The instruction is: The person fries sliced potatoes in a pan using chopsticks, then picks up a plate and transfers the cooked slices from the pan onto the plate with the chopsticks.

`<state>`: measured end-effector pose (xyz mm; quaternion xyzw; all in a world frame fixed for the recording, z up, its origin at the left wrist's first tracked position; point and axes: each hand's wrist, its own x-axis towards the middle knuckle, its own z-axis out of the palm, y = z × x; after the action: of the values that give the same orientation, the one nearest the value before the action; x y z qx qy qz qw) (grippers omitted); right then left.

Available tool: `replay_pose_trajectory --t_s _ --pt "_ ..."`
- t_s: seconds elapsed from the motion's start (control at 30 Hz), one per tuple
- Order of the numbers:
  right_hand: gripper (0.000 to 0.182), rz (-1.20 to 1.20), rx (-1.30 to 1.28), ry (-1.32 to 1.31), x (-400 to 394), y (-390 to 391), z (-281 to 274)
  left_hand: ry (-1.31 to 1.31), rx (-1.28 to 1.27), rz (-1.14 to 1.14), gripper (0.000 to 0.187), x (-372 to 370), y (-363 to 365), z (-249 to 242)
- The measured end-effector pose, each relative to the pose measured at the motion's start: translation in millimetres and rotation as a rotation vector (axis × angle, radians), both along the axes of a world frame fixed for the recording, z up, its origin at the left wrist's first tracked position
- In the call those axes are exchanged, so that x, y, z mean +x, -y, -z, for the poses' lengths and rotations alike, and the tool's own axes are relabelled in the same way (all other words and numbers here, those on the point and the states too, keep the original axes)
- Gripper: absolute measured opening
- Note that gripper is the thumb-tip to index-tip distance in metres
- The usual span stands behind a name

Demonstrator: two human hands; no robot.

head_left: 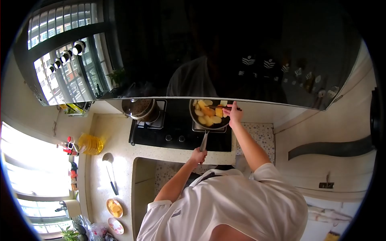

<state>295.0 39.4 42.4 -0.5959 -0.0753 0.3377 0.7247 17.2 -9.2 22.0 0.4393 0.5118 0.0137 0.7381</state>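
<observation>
My left hand (198, 155) is wrapped round the handle (204, 142) of a dark frying pan (197, 121) on the right burner. Pale yellow and deeper yellow-orange slices of food (209, 113) lie in the pan. My right hand (235, 113) reaches over the pan's right side with its fingers closed round a pair of dark chopsticks (223, 107). The chopsticks point left into the food. The range hood hides the pan's far edge.
A lidded pot (140, 109) stands on the left burner of the black stove (161, 136). The glossy range hood (193, 60) overhangs both. Along the left counter are an oil jug (91, 143), a ladle (110, 172), a plate of yellow slices (115, 208) and a patterned plate (116, 225).
</observation>
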Motion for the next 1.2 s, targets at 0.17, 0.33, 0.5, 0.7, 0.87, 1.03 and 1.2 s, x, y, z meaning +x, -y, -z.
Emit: replay_pose_trajectory --t_s 0.17,0.33,0.5,0.7,0.87,1.03,1.2 --pt "0.049 -0.019 -0.010 0.094 9 9 -7 0.042 -0.021 -0.012 0.010 -1 -2 12" --pt "0.045 -0.124 -0.036 0.232 2 1 -9 0.056 -0.026 -0.011 0.011 -2 -3 16" --pt "0.041 -0.221 -0.114 0.565 -36 -15 -25 0.051 -0.013 -0.026 0.011 -2 0 5" --pt "0.041 -0.122 -0.036 0.689 -46 -31 -8 0.062 -0.017 -0.028 0.010 -3 -2 13" --pt "0.036 -0.007 0.005 0.802 -5 -22 5 0.053 0.003 -0.033 0.011 -3 -2 10" --pt "0.031 -0.163 -0.062 0.808 26 -6 6 0.053 -0.006 -0.024 0.011 -2 -2 15" --pt "0.025 -0.299 -0.075 0.936 25 3 -20 0.070 -0.027 -0.043 0.011 -4 -3 21"
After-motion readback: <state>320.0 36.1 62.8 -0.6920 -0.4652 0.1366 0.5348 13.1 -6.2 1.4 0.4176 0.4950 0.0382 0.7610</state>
